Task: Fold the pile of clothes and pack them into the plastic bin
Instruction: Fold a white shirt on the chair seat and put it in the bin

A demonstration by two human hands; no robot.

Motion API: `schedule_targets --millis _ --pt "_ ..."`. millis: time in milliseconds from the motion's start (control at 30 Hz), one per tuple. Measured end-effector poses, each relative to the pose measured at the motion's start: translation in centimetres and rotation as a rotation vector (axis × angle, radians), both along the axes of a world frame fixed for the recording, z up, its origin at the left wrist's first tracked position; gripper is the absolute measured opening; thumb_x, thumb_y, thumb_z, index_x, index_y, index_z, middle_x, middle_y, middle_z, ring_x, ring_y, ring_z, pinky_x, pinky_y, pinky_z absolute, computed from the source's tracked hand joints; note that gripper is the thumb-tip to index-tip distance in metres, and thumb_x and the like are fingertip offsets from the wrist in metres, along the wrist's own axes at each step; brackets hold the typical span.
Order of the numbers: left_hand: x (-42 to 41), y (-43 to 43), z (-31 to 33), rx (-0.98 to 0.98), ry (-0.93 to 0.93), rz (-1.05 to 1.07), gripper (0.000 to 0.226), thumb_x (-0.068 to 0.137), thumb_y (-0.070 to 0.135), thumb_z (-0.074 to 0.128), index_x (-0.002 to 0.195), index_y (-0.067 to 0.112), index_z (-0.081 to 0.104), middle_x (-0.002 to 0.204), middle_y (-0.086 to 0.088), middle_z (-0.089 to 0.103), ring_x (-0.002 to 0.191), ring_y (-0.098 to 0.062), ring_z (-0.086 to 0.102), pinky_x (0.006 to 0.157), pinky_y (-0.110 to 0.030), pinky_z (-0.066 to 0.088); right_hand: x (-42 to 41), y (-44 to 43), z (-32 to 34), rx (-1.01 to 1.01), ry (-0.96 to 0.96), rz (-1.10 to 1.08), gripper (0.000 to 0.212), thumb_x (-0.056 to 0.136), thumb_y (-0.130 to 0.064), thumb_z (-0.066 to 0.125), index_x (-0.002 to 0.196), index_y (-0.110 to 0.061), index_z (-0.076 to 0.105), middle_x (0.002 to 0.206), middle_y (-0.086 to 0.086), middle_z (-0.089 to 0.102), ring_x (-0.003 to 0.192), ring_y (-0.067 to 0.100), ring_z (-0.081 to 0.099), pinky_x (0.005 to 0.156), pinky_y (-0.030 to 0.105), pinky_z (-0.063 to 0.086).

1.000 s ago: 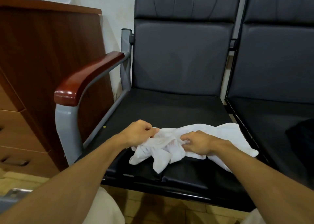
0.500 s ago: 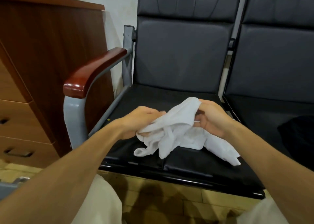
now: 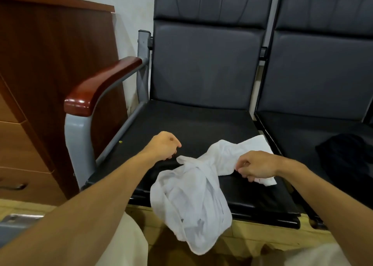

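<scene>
Two hands are stretched out over the black seat (image 3: pixel 201 128) of the left-hand chair. The right hand (image 3: pixel 256 166) is clenched round one end of a white garment (image 3: pixel 191 195): a fold is pinched between thumb and curled fingers, and a scrap is left poking out beneath the fist. From there the garment is trailed across the front of the seat, and its crumpled bulk is hung over the front edge, dangling below it. The left hand (image 3: pixel 164 145) is held just beside the garment's upper corner, its fingers curled into a fist. Nothing appears to be grasped, though the fingertips are tucked out of sight. A dark garment (image 3: pixel 343 158) is left on the neighbouring seat (image 3: pixel 302 132), well apart. A wooden armrest (image 3: pixel 101 84) and a brown cabinet (image 3: pixel 50 63) are seen at the left.
</scene>
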State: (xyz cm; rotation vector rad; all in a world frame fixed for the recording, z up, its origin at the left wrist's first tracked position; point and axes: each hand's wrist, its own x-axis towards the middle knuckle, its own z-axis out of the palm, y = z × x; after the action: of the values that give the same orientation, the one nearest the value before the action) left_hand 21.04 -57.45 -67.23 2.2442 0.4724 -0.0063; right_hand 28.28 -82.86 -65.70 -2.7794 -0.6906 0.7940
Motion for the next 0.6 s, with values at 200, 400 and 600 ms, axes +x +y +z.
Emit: schedule_targets --millis 200,400,600 --pt "2.5 -3.1 -1.1 0.002 0.167 -0.197 0.034 0.096 0.054 0.042 0.097 0.021 0.049 0.098 0.002 0.053 0.089 -0.016 0.052 0.078 -0.028 0.04 2.4 0.1 -1.5 -0.241 -0.202 -0.072 0.045 0.099 -0.054 0.034 0.123 -0.022 0.055 0.13 -0.001 0.056 0.117 0.021 0.051 0.106 0.04 0.035" --pt "3.8 -3.6 -1.6 0.014 0.333 -0.357 0.054 0.086 0.057 0.059 0.11 0.01 0.064 0.114 0.001 0.062 0.098 -0.013 0.058 0.086 -0.027 0.044 4.8 0.4 -3.0 -0.258 -0.194 -0.124 0.059 0.098 -0.062 0.014 0.147 -0.036 0.034 0.157 -0.002 0.028 0.146 0.024 0.02 0.117 0.057 -0.001" --pt "3.2 -1.3 -1.2 0.016 0.408 -0.413 0.05 0.082 0.059 0.062 0.113 0.02 0.063 0.11 0.006 0.063 0.105 -0.016 0.06 0.097 -0.034 0.049 5.9 2.8 -3.9 -0.207 -0.188 -0.151 0.054 0.098 -0.058 0.026 0.144 -0.03 0.035 0.155 0.004 0.03 0.145 0.03 0.02 0.116 0.059 0.005"
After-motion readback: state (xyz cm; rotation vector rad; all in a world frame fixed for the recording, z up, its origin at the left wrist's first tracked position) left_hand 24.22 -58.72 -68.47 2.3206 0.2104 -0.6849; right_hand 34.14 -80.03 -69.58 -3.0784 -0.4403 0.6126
